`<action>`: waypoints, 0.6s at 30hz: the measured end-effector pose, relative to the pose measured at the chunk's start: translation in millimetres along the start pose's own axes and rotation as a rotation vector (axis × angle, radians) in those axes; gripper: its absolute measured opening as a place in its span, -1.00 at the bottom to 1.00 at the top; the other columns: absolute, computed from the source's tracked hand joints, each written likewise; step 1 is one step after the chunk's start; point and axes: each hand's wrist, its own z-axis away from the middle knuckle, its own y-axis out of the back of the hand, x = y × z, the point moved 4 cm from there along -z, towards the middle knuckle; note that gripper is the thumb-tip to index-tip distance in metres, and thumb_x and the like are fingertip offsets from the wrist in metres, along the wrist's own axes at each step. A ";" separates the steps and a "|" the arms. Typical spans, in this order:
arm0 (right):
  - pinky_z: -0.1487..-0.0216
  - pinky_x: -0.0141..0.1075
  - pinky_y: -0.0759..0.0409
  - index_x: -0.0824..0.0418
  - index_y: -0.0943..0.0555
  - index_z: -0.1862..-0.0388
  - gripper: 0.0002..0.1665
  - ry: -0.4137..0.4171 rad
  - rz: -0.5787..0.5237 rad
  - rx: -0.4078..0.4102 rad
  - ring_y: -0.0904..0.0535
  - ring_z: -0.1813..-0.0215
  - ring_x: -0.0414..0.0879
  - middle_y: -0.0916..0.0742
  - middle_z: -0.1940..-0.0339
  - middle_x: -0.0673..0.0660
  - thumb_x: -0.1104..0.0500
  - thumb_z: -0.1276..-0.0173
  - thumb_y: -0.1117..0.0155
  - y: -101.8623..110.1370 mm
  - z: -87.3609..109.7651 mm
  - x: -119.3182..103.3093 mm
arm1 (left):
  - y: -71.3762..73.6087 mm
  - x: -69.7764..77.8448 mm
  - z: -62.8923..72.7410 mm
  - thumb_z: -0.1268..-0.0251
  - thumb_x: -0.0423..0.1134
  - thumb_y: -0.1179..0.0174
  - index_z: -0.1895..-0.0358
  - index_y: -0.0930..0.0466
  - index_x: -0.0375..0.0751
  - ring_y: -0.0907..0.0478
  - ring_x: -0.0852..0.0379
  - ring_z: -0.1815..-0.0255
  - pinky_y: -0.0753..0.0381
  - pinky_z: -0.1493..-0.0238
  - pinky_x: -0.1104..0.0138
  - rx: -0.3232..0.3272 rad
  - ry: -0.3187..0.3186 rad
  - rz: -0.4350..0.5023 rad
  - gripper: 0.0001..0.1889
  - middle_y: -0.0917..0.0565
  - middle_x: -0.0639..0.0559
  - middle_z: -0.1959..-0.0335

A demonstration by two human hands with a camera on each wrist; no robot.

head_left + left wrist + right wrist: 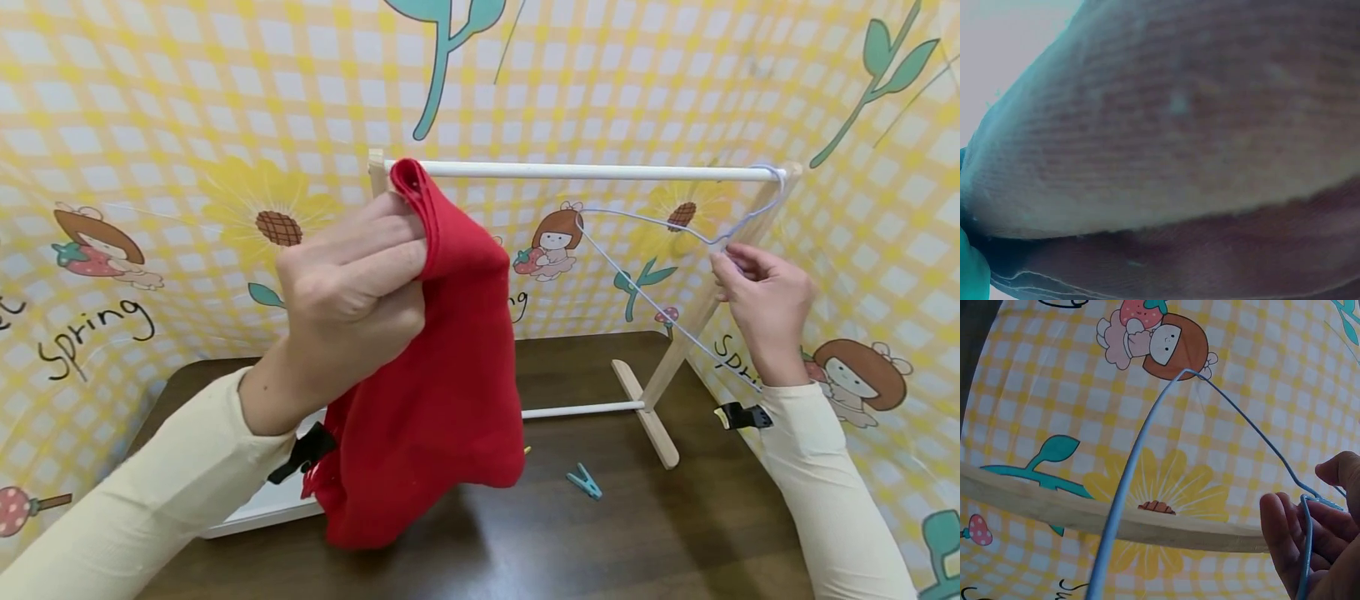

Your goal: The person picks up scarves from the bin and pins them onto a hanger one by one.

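My left hand (pixel 352 283) grips a folded red scarf (pixel 450 392) with a fringed edge by its top, near the left end of the rack's rail. The scarf hangs down over the table. In the left wrist view, close cloth (pixel 1179 125) fills nearly everything, so those fingers are hidden. My right hand (pixel 768 292) pinches a lavender-blue wire hanger (pixel 645 218) near its neck. Its hook loops over the right end of the white rail (pixel 585 172). The right wrist view shows the hanger's wire (pixel 1129 469) running past the fingers (pixel 1279 525).
A wooden rack post (pixel 693 321) stands on a foot (pixel 652 425) at the right. A teal clothespin (pixel 585 482) lies on the dark table (pixel 570 550). Behind the scarf, a white tray (pixel 262 508) is partly hidden. Checked cloth walls (pixel 637 75) surround the table.
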 end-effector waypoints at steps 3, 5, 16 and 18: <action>0.43 -0.56 -0.62 0.37 -0.73 -0.05 -0.57 -0.035 0.001 -0.021 -0.65 0.54 -0.45 -0.69 0.50 -0.44 0.09 -0.32 -0.43 -1.6 -3.0 -0.3 | -0.8 0.4 1.2 0.03 -0.60 0.35 0.80 -0.27 -0.31 -0.21 0.02 0.53 -0.09 0.37 0.32 -0.004 -0.002 -0.001 -0.68 -0.24 -0.04 0.73; 0.40 -0.58 -0.63 0.36 -0.73 -0.06 -0.55 -0.057 0.010 -0.041 -0.65 0.51 -0.47 -0.68 0.51 -0.45 0.07 -0.34 -0.41 -2.4 -4.7 -0.8 | -1.6 0.1 2.1 0.04 -0.60 0.35 0.80 -0.27 -0.30 -0.20 0.03 0.52 -0.07 0.37 0.33 -0.010 -0.001 0.004 -0.68 -0.24 -0.04 0.73; 0.31 -0.54 -0.66 0.46 -0.63 -0.17 -0.42 -0.141 -0.010 -0.199 -0.70 0.47 -0.47 -0.74 0.49 -0.42 0.03 -0.39 -0.37 -10.1 -15.0 -8.9 | -5.0 1.1 4.3 0.07 -0.62 0.38 0.80 -0.19 -0.26 -0.17 0.03 0.52 -0.09 0.38 0.31 -0.050 -0.017 -0.001 -0.69 -0.16 -0.03 0.72; 0.29 -0.53 -0.67 0.41 -0.66 -0.15 -0.45 -0.160 -0.053 -0.203 -0.73 0.44 -0.44 -0.77 0.42 -0.37 0.02 -0.37 -0.39 -11.2 -16.9 -9.4 | -5.1 1.4 3.6 0.05 -0.62 0.37 0.80 -0.22 -0.27 -0.21 0.03 0.52 -0.13 0.38 0.31 -0.056 -0.019 0.001 -0.68 -0.18 -0.03 0.72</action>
